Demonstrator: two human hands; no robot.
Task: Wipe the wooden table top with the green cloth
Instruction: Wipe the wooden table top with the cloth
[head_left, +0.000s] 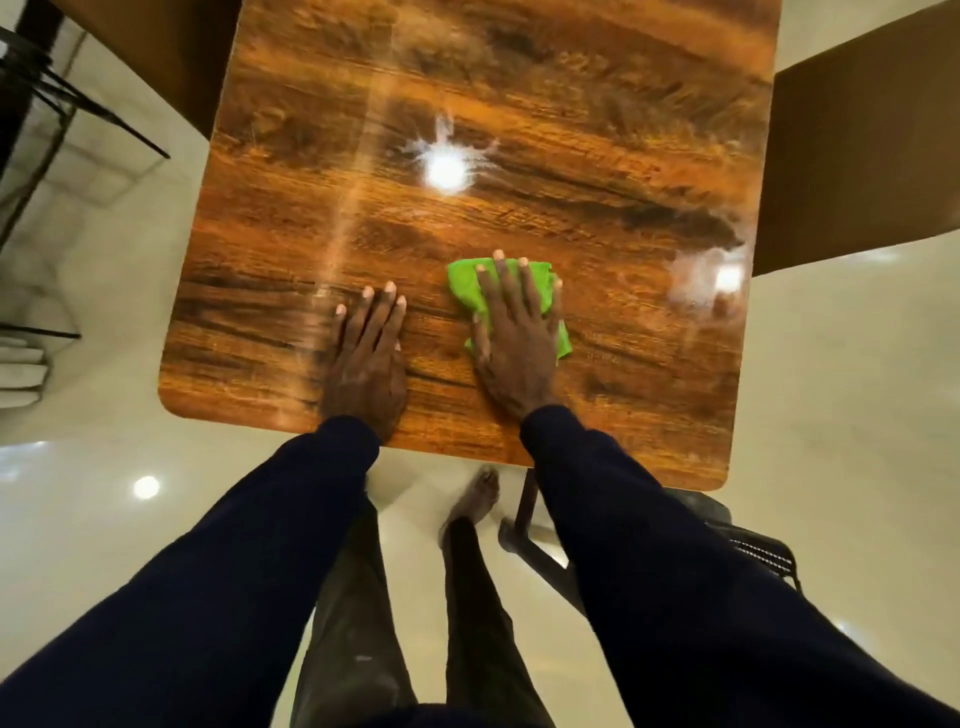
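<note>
Right hand (514, 348) lies flat on green cloth (462, 283).

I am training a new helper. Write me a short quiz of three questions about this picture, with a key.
1. True or false: the right hand lies flat on the cloth.
2. The left hand touches: A) the cloth B) the bare table C) nothing.
3. Fill in: the cloth is ____ in colour.
Key: 1 true; 2 B; 3 green.
</note>
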